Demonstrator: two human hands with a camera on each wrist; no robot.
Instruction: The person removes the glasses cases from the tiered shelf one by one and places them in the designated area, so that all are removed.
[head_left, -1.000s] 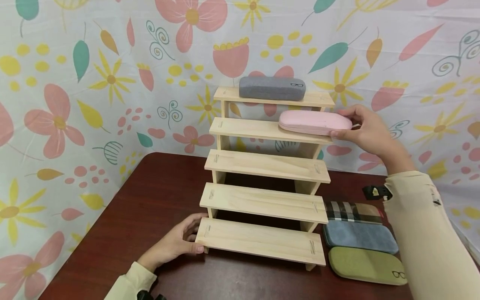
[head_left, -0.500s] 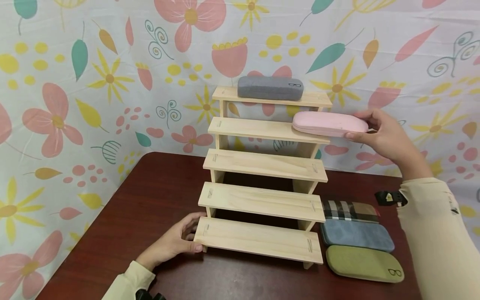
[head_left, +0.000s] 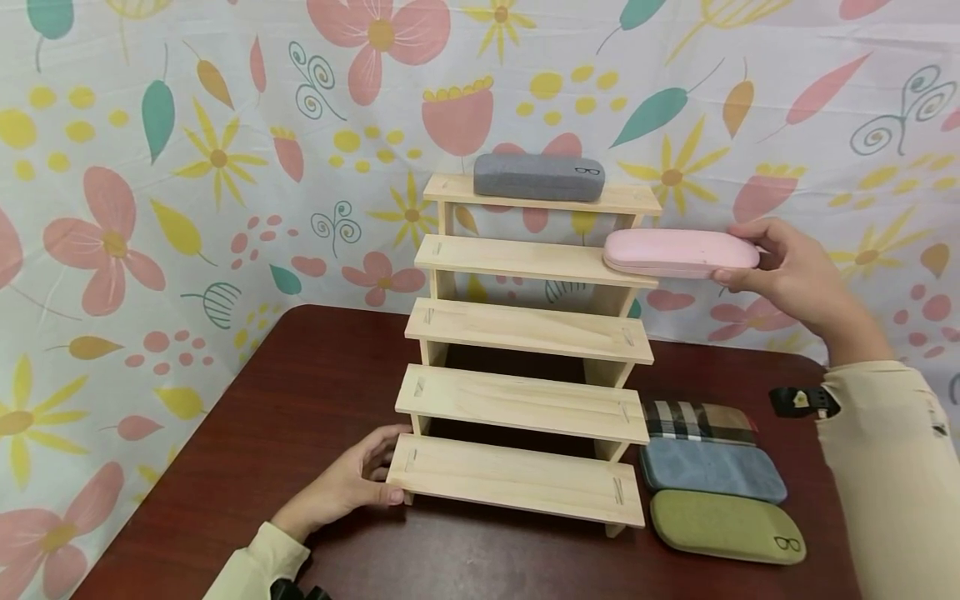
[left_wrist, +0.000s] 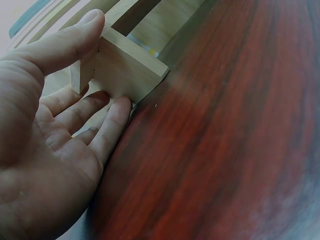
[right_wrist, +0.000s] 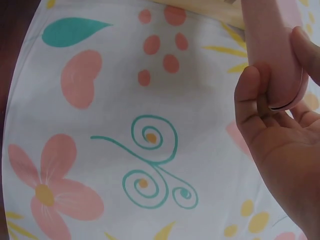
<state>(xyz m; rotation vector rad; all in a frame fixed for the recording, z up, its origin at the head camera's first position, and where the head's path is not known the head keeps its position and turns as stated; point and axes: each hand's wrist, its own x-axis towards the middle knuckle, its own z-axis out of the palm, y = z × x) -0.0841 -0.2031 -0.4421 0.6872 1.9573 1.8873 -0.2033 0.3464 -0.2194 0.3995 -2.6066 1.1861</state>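
Note:
In the head view, my right hand (head_left: 787, 271) grips the right end of a pink glasses case (head_left: 678, 252) between thumb and fingers. The case's left end overlaps the right end of the second step from the top of a wooden step rack (head_left: 517, 479), and its other half juts out past it. The right wrist view shows the fingers and thumb round the end of the pink case (right_wrist: 275, 50). At the rack's lower left corner, my left hand (head_left: 348, 479) holds the bottom step's end, thumb in front and fingers behind. Its fingers meet the side panel (left_wrist: 125, 70).
A grey glasses case (head_left: 538, 177) lies on the top step. Right of the rack, a plaid case (head_left: 701, 422), a blue case (head_left: 712, 469) and a green case (head_left: 727, 527) lie in a row on the dark red table (head_left: 300, 375). A flowered cloth (head_left: 225, 208) hangs behind.
My right hand has moved the pink glasses case to the right, from lying mostly over the second step to sticking out beyond its end. My left hand stays on the rack.

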